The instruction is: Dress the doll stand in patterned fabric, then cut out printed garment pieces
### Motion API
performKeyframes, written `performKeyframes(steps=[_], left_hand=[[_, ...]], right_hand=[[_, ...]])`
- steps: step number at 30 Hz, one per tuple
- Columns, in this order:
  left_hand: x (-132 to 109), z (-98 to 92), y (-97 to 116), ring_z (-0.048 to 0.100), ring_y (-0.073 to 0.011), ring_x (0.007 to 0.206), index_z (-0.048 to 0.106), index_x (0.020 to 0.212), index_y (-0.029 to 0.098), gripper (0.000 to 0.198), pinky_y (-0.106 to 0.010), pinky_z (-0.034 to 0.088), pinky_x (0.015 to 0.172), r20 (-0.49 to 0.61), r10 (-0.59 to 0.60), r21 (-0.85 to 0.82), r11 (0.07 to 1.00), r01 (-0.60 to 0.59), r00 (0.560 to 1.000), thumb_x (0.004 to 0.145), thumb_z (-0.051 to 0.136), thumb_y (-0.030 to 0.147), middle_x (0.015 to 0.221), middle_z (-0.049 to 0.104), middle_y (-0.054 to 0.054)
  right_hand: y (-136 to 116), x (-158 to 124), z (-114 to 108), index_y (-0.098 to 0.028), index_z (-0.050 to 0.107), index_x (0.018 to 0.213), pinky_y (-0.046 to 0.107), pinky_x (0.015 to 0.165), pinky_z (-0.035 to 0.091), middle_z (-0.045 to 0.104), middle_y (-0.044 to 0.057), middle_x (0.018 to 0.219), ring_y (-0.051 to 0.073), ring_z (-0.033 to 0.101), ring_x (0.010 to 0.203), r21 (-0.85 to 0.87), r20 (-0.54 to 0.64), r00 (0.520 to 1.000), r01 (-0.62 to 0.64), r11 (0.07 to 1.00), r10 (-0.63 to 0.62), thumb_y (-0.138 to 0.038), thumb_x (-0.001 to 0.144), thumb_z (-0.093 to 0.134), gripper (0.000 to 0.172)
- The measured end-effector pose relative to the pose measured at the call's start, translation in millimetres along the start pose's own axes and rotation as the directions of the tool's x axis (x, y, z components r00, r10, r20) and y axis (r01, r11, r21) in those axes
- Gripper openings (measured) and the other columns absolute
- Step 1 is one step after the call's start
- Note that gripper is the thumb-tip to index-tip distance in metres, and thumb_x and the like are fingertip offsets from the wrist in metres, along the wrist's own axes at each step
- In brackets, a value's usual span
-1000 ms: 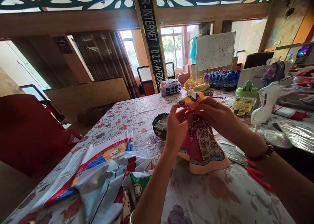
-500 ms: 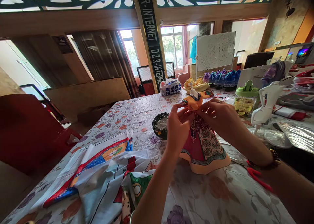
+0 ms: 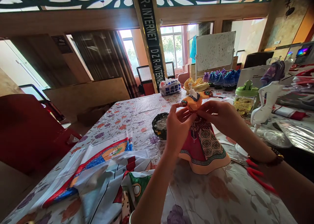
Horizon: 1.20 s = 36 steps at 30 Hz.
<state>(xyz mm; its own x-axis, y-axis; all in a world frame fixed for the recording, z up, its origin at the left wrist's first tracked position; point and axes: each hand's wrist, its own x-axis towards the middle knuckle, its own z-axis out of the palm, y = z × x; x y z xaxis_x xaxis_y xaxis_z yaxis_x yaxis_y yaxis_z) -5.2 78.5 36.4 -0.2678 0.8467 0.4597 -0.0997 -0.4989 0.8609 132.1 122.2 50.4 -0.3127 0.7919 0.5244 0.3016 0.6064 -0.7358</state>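
Note:
A small doll dress (image 3: 204, 145) in orange, red and patterned cloth stands on a little white mannequin on the flowered tablecloth (image 3: 220, 198). My left hand (image 3: 178, 127) pinches the cloth at the waist from the left. My right hand (image 3: 219, 114) grips the same spot from the right, fingers curled. The orange sleeves and the white neck stub (image 3: 192, 94) show above my fingers.
Printed fabric sheets (image 3: 103, 178) lie at the near left. A dark bowl (image 3: 160, 126) sits behind my left hand. Red-handled scissors (image 3: 257, 176), a green-lidded jar (image 3: 245, 101) and a bare white mannequin (image 3: 266, 103) are at the right. A red chair (image 3: 29, 132) stands left.
The doll's upper body has turned and tilted a little between my fingers; the sleeves swung round. Both hands stayed at the waist.

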Motion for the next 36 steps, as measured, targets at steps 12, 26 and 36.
performKeyframes(steps=[12,26,36], left_hand=[[-0.2,-0.2,2.5,0.069,-0.0191,0.087,0.050,0.091,0.019,0.033,-0.034,0.056,0.080,-0.007,0.006,0.011,1.000,-0.006,1.000,0.067,0.072,0.011,0.091,0.071,-0.003],[4.8,-7.6,-1.7,0.069,-0.0189,0.087,0.050,0.093,0.019,0.035,-0.033,0.055,0.080,0.015,0.013,-0.026,1.000,-0.013,1.000,0.067,0.073,0.013,0.092,0.072,-0.003],[7.1,-13.9,-3.9,0.069,-0.0200,0.087,0.051,0.097,0.019,0.040,-0.035,0.054,0.081,0.007,0.005,-0.020,1.000,-0.005,1.000,0.065,0.074,0.014,0.093,0.072,-0.004]], right_hand=[[1.7,1.1,-1.6,-0.019,0.062,0.082,0.032,0.060,0.051,0.066,0.004,0.074,0.017,0.061,0.064,0.079,0.041,0.998,-0.041,0.996,0.038,-0.039,0.076,0.058,0.022],[34.7,17.8,-11.5,-0.018,0.058,0.090,0.032,0.067,0.048,0.062,0.006,0.082,0.017,0.058,0.075,0.150,0.166,0.980,-0.133,0.980,0.108,-0.051,0.077,0.058,0.035],[25.2,11.5,-3.5,-0.017,0.066,0.101,0.035,0.084,0.046,0.066,0.007,0.095,0.018,0.058,0.091,0.303,0.517,0.851,-0.281,0.911,0.090,-0.055,0.074,0.060,0.047]])
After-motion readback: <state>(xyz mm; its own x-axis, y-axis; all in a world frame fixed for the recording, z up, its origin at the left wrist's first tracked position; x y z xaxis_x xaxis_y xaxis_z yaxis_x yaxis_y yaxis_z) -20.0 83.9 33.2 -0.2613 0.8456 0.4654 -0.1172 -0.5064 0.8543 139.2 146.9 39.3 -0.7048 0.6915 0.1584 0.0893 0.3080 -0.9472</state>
